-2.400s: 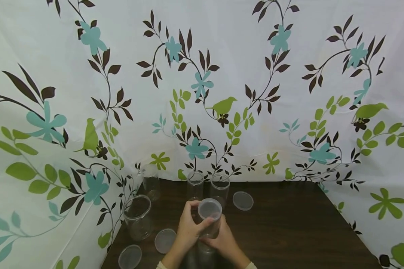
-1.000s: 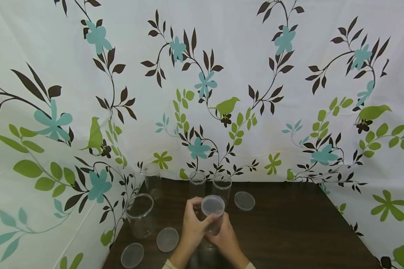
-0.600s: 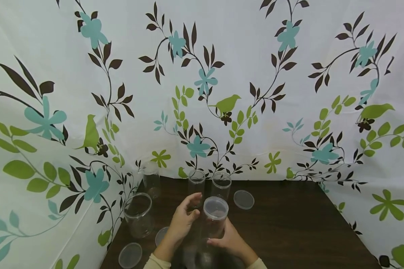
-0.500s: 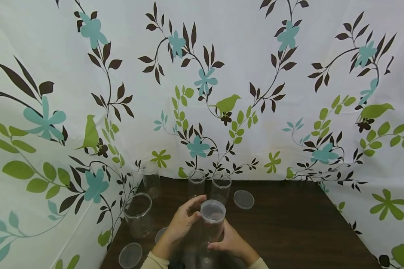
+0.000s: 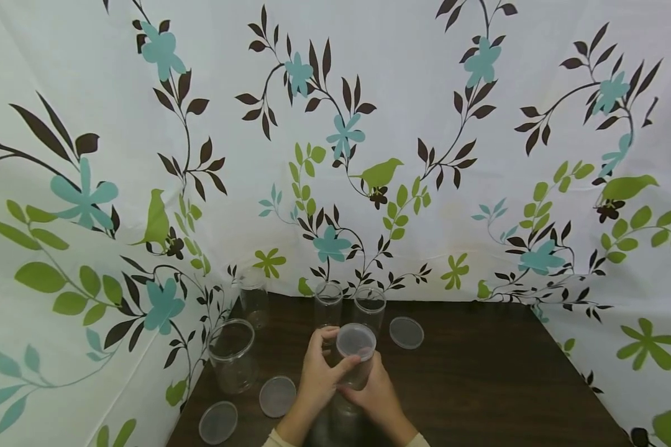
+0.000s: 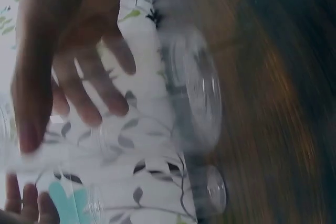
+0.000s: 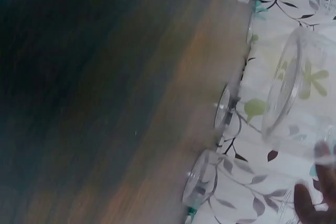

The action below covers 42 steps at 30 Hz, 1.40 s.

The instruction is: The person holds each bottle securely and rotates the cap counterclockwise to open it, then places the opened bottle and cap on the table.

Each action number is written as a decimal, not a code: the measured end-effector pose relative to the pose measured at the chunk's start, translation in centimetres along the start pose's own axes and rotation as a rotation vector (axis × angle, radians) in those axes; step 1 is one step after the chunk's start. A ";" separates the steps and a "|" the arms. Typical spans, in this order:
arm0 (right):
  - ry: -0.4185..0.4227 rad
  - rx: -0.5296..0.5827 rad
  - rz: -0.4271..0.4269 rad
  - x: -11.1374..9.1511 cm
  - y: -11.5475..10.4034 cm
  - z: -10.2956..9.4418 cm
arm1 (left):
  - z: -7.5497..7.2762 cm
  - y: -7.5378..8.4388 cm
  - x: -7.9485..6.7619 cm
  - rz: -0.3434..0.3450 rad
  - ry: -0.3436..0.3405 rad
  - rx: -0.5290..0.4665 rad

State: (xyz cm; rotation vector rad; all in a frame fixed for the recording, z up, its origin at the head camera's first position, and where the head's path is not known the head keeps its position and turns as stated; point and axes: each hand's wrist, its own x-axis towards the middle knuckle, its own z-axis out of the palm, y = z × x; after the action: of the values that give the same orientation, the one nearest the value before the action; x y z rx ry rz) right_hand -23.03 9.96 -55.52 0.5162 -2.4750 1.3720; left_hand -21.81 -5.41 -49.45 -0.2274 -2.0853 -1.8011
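In the head view, a clear plastic jar (image 5: pixel 359 374) stands in front of me with a round translucent lid (image 5: pixel 356 339) over its mouth. My left hand (image 5: pixel 320 379) holds the jar's top from the left, its thumb at the near edge of the lid and its fingers around the far side. Lower down, my right hand (image 5: pixel 377 391) grips the jar's body from the right. The left wrist view shows the left hand (image 6: pixel 73 40) with its fingers bent over clear plastic. At the right wrist view's lower right, fingertips (image 7: pixel 310 208) appear beside the jar's round base (image 7: pixel 283 98).
On the dark wooden table (image 5: pixel 481 385), a wide lidless jar (image 5: pixel 232 366) stands left. Further back are several slimmer jars, including one near the middle (image 5: pixel 328 304). Flat lids lie at left (image 5: pixel 218 423), nearer the hands (image 5: pixel 278 397) and behind right (image 5: pixel 406 333). Patterned curtain (image 5: pixel 414 112) surrounds the table.
About half a second ago my left hand was off the lid with its fingers loose; now it is back around the jar's top. My right hand has kept its grip throughout.
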 end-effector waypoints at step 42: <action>0.221 -0.270 -0.043 -0.7 -0.7 1.4 | 0.6 0.5 -0.9 -0.036 0.106 0.055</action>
State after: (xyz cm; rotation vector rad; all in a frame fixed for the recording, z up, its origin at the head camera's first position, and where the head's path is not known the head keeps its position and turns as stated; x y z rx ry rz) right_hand -22.14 8.52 -56.00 0.3355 -2.3991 0.9970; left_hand -20.93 -4.63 -49.41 -0.0785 -2.0741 -1.7344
